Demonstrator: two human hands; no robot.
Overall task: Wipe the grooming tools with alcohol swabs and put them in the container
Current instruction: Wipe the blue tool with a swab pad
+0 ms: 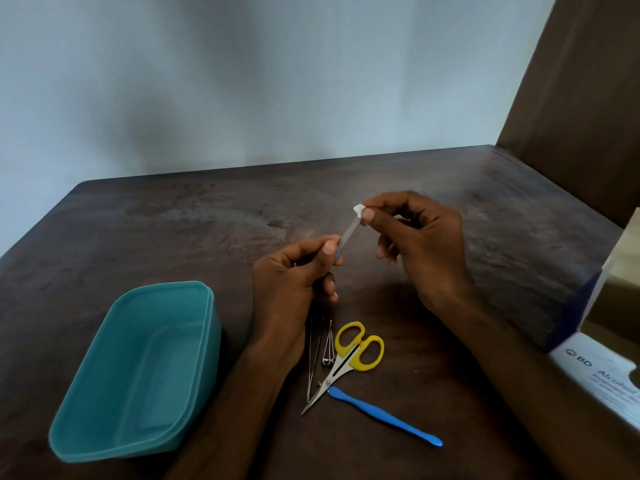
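A nail file (347,231) is pinched by the left hand (294,282); a white swab (358,210) is pinched at its tip by the right hand (420,249). "BD Alcohol" is read on the box (602,368) beside the right forearm.

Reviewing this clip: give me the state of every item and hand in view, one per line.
Left hand: grips file handle.
Right hand: pinches swab on file tip.
File: held above table, being wiped.
Swab: at file tip.
Container: open, empty.
Scissors: closed, on table.
Tweezers: on table.
Clipper: on table.
Blue tool: on table.
Swab box: open.
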